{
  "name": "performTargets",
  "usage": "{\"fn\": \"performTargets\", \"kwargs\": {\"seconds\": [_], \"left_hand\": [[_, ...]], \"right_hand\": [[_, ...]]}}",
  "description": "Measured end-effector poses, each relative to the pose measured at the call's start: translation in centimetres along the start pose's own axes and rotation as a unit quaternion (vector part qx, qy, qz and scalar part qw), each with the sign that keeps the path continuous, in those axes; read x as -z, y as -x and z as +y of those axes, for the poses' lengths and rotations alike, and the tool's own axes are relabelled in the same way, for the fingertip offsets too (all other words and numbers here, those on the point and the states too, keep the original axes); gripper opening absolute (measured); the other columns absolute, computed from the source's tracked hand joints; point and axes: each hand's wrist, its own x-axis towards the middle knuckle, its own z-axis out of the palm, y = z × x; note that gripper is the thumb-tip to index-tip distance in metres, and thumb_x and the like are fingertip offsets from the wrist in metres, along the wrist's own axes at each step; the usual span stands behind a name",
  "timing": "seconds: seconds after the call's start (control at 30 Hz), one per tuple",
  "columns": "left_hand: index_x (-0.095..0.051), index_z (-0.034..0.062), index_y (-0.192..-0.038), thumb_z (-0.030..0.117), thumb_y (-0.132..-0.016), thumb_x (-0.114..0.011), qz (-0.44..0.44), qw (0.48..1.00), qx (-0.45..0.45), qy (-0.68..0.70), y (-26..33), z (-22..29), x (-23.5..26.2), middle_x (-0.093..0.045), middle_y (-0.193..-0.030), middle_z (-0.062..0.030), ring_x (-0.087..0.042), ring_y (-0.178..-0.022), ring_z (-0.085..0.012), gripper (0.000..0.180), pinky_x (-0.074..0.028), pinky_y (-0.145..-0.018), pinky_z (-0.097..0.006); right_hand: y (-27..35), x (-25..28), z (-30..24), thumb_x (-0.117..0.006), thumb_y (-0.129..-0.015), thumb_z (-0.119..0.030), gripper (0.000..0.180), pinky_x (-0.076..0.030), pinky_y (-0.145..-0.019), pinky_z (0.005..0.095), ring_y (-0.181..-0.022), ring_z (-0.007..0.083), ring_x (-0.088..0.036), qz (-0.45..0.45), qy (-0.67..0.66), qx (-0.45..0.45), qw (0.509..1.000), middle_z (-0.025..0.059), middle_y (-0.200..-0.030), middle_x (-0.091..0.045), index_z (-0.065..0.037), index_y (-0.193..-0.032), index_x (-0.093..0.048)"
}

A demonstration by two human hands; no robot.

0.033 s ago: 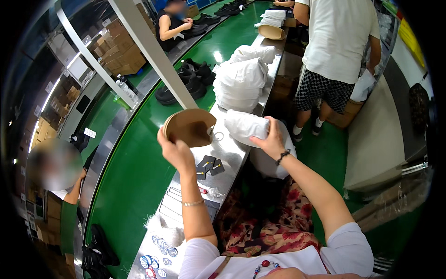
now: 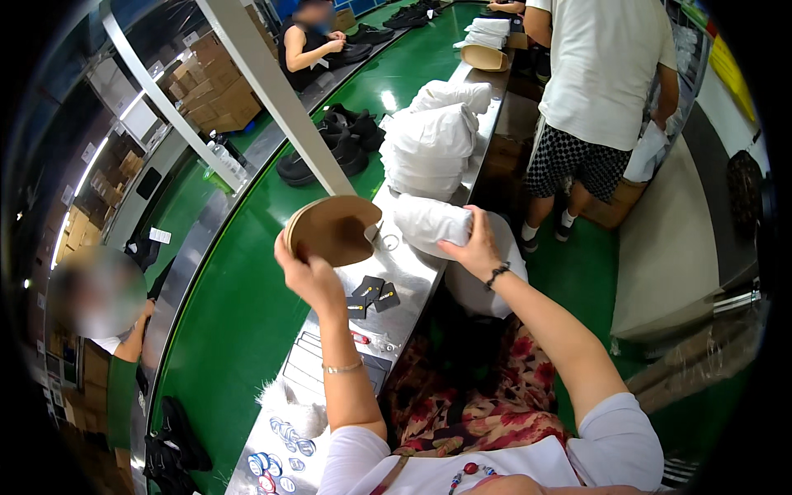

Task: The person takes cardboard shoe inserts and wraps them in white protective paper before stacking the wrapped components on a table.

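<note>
Above steel bench: left hand (image 2: 307, 276) grips brown insoles (image 2: 334, 229) (tilted, toe up-right); right hand (image 2: 472, 245) clasps white bundle (image 2: 431, 223).

Green conveyor belt (image 2: 247, 272), steel side counter (image 2: 412, 280), stacked cardboard boxes (image 2: 210, 91) behind.

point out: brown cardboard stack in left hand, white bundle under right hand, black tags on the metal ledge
brown cardboard stack (image 2: 334, 229), head view, middle of its flat brown face
white bundle (image 2: 429, 223), head view, wrapped side left of the right hand
black tags (image 2: 371, 295), head view, middle tag of the cluster
</note>
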Motion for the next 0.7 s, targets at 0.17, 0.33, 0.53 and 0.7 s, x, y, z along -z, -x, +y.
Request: {"fn": "performTargets", "kwargs": {"seconds": [0.17, 0.33, 0.53, 0.7], "left_hand": [[-0.047, -0.0046, -0.116, -0.004, -0.088, -0.043, 0.044, 0.993, 0.058, 0.092, 1.6, 0.1, 3.9, -0.056, -0.109, -0.0117, -0.055, -0.099, -0.0191, 0.028, -0.042, -0.089, -0.030], [-0.046, -0.0043, -0.118, -0.005, -0.088, -0.044, 0.005, 0.990, 0.082, 0.112, 3.8, -1.6, 5.0, -0.056, -0.108, -0.0118, -0.056, -0.097, -0.0178, 0.030, -0.043, -0.087, -0.028], [-0.051, -0.0009, -0.116, -0.005, -0.087, -0.047, -0.077, 0.971, 0.135, 0.184, 4.9, -2.0, 5.9, -0.058, -0.106, -0.0080, -0.056, -0.098, -0.0150, 0.029, -0.043, -0.088, -0.026], [-0.055, 0.0027, -0.116, -0.004, -0.085, -0.050, -0.227, 0.860, 0.260, 0.377, 6.3, -2.8, 4.5, -0.060, -0.101, -0.0046, -0.055, -0.092, -0.0116, 0.032, -0.043, -0.082, -0.025]], "right_hand": [[-1.8, -6.3, 1.6, -0.078, -0.061, -0.032, 0.078, -0.037, -0.089, 0.0402, -0.103, 0.0332, -0.046, -0.001, 0.049, 0.012, 0.999, 0.0164, -0.108, -0.047, -0.005, -0.121, -0.037], [-1.3, -8.2, 2.2, -0.075, -0.062, -0.040, 0.093, -0.032, -0.096, 0.0418, -0.115, 0.0361, -0.039, -0.033, 0.155, -0.076, 0.984, 0.0181, -0.121, -0.043, -0.004, -0.133, -0.028], [-0.1, -1.2, -2.2, -0.070, -0.074, -0.027, 0.063, -0.039, -0.093, 0.0360, -0.113, 0.0267, -0.044, -0.092, -0.066, -0.067, 0.991, 0.0162, -0.122, -0.046, 0.002, -0.123, -0.044], [2.2, 4.2, -6.5, -0.065, -0.081, -0.039, 0.070, -0.038, -0.094, 0.0305, -0.118, 0.0186, -0.039, -0.424, -0.402, -0.107, 0.805, 0.0072, -0.129, -0.035, 0.000, -0.132, -0.036]]}}
